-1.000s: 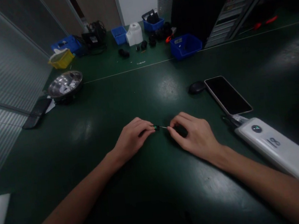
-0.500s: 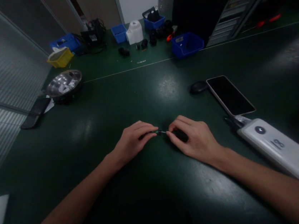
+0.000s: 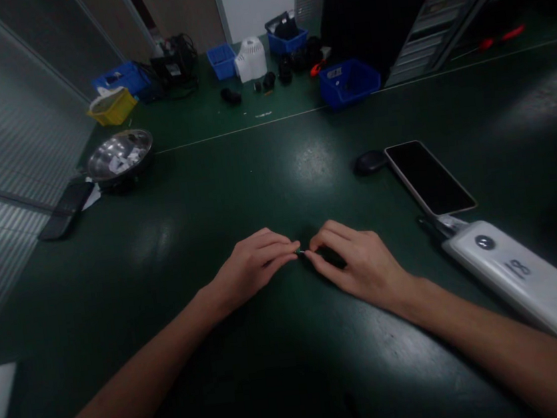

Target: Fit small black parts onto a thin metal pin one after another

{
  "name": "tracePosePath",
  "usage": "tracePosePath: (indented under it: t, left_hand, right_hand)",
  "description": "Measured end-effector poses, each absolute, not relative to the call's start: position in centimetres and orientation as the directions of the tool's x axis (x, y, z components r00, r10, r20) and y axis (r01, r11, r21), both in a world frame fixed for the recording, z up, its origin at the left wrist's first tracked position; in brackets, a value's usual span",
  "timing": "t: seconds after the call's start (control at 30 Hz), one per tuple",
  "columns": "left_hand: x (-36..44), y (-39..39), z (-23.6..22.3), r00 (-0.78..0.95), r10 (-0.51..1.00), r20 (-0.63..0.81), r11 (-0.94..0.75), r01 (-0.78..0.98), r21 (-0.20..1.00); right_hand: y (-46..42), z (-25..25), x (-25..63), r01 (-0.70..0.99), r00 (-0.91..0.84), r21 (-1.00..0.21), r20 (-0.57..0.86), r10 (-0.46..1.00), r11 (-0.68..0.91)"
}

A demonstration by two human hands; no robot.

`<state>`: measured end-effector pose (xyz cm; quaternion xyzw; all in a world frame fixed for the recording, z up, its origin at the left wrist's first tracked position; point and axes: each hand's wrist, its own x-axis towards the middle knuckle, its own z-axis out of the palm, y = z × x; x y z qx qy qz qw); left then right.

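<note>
Low over the dark green table [image 3: 257,372], my left hand [image 3: 257,265] pinches a small green-and-black piece [image 3: 298,252] between thumb and fingers. Most of that piece is hidden by the fingertips. Facing it, my right hand [image 3: 360,263] is closed, thumb and forefinger pinching a thin, shiny metal rod [image 3: 303,252]. Only a short length of the rod shows between the two hands, its end at the green-and-black piece. Whether it sits inside or merely touches is too small to tell.
To the right lie a black mouse [image 3: 370,162], a phone [image 3: 430,177] and a white power bank [image 3: 533,284]. Further back stand a blue bin [image 3: 349,85], a white plastic housing [image 3: 250,61], a yellow basket [image 3: 113,109] and a metal bowl [image 3: 120,156] with white scraps.
My hands have come closer together and slightly nearer to me. Less of the metal rod shows between them, and my left fingers now cover more of the green-and-black piece.
</note>
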<state>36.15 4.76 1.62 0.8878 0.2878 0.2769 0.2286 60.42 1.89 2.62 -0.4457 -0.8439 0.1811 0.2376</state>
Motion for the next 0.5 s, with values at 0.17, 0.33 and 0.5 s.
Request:
tracePosePath:
  t: [0.17,0.33,0.5]
  left_hand:
    - [36.04,4.75,1.76,0.664,0.649,0.37,-0.72,0.381,0.579]
    - [36.08,4.59,1.9,0.637,0.681,0.36,-0.677,0.362,0.641]
    - [35.84,4.56,2.27,0.667,0.681,0.302,-0.677,0.416,0.607]
  right_hand:
    - [1.92,2.86,60.41,0.629,-0.485,-0.575,0.235,0.842,0.523]
    - [1.9,2.91,60.4,0.574,-0.477,-0.634,0.256,0.841,0.518]
    - [1.98,2.96,60.62,0.606,-0.446,-0.621,0.252,0.859,0.497]
